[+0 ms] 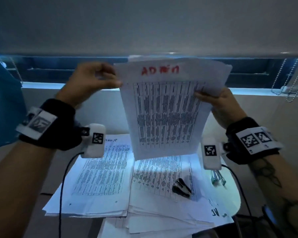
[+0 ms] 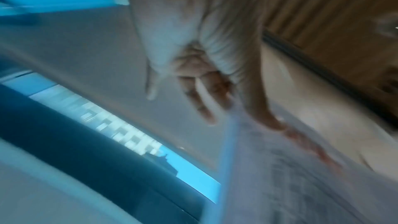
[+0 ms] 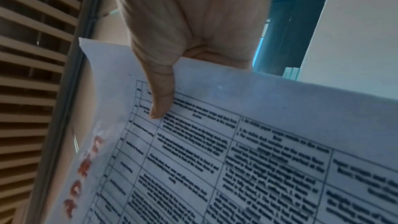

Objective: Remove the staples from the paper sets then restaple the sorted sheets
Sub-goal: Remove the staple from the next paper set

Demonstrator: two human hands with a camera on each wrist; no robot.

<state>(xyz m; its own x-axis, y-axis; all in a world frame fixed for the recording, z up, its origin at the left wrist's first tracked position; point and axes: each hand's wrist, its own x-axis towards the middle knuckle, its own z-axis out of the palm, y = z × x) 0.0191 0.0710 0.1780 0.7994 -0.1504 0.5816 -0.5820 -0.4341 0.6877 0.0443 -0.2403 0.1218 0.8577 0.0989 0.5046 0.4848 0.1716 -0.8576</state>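
- A paper set (image 1: 165,115), printed with a table and headed in red handwriting, is held upright in the air above the desk, well clear of the papers below.
- The left hand (image 1: 91,79) pinches the set's upper left corner between thumb and fingers; the left wrist view is blurred but shows the thumb (image 2: 264,108) against the sheet's edge.
- The right hand (image 1: 218,100) grips the right edge lower down, with its thumb (image 3: 161,98) pressed on the printed face and the fingers hidden behind the sheets.
- The sheets fan apart slightly at the upper right corner.
- Directly below lie two stacks of printed sheets (image 1: 101,177) side by side on the desk, with further loose pages spread beneath them.
- A black staple remover (image 1: 181,187) rests on the right-hand stack.
- A metallic tool (image 1: 218,177) lies just beside that stack, partly hidden by the right wrist camera; its kind cannot be told.
- Behind the held set, a window sill (image 1: 41,85) and bead chains (image 1: 292,90) of a blind.
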